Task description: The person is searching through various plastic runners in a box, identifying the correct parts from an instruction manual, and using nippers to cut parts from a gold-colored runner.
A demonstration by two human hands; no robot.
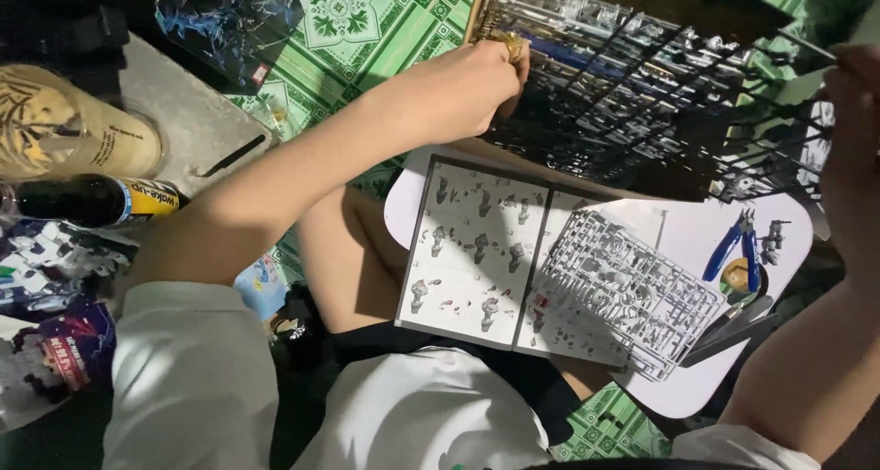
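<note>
The left hand (472, 81) closes its fingers on the near edge of a stack of dark plastic part frames (642, 85) held above the white lap table (788, 223), while the right hand (852, 122) grips their far edge.

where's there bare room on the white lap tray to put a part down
Bare white shows at the lap tray's upper right, above the blue nippers, and at its left rim beside the instruction booklet. The middle is crowded by the booklet and grey parts sprue.
</note>
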